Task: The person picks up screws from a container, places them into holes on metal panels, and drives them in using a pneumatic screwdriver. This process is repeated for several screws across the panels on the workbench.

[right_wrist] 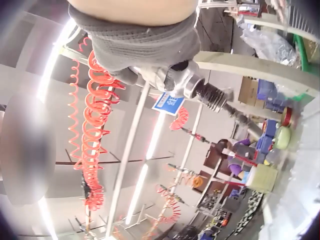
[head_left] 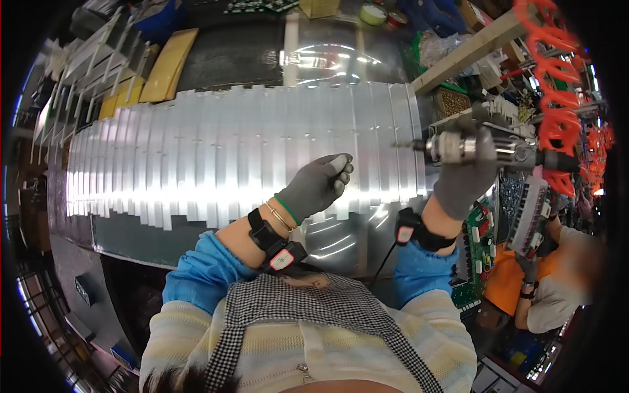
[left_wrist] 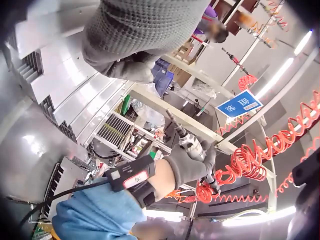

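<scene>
The gloved fingers of the right hand (head_left: pixel 466 182) wrap round a silver, cylindrical power driver (head_left: pixel 452 148), its slim bit pointing to nine o'clock in the head view, between two and three o'clock from the left hand (head_left: pixel 316 188), curled, contents hidden, over shiny side-by-side metal strips (head_left: pixel 216 150).

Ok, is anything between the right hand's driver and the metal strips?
Nothing visible stands between the driver and the metal strips at the right; the left hand is over them, left of the bit.
</scene>
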The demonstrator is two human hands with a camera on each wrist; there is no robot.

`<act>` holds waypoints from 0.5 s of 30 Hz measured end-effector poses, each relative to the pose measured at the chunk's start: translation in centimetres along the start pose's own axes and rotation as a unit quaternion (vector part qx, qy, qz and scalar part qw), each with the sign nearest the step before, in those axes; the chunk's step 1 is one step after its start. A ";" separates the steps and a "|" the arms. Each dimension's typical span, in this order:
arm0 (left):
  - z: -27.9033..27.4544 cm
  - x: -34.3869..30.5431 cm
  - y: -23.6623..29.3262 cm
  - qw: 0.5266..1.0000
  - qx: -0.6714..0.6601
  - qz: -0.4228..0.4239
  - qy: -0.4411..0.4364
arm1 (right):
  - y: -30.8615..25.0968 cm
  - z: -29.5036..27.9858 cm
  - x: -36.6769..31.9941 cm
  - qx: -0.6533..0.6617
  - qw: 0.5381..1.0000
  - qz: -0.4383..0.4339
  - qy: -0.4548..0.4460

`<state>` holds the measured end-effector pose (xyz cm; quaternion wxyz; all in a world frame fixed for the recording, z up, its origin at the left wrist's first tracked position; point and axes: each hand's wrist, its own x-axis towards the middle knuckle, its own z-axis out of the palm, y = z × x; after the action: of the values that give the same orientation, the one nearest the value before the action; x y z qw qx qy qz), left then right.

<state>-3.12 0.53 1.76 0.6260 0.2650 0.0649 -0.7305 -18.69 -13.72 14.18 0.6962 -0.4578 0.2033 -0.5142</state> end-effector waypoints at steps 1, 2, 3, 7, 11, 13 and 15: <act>0.0 -0.9 0.3 1.000 0.002 0.004 -0.006 | 0.3 2.7 -1.9 0.010 0.999 -0.027 0.022; 0.0 -1.9 0.5 1.000 0.005 0.010 -0.013 | 0.7 5.7 -3.8 0.021 0.997 -0.053 0.042; 0.1 -3.1 0.6 1.000 0.010 0.019 -0.021 | 1.3 6.8 -4.8 -0.008 0.997 -0.080 0.014; -1.7 -7.7 0.9 0.998 -0.010 0.052 -0.046 | 4.1 9.7 -7.9 0.054 0.998 -0.018 0.022; -3.7 -12.1 1.2 0.992 -0.026 0.124 0.014 | 5.9 9.5 -9.5 0.065 0.990 0.044 -0.120; -4.4 -13.9 1.5 0.989 -0.020 0.143 0.035 | 7.1 12.1 -10.7 0.051 0.992 -0.005 -0.119; -5.2 -15.7 1.9 0.986 -0.027 0.152 0.070 | 7.3 15.5 -12.4 0.051 0.992 -0.067 -0.089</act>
<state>1.44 16.23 5.13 0.7304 0.3057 0.0873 -0.6045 -7.97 4.49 13.43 0.6978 -0.4779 0.0831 -0.5269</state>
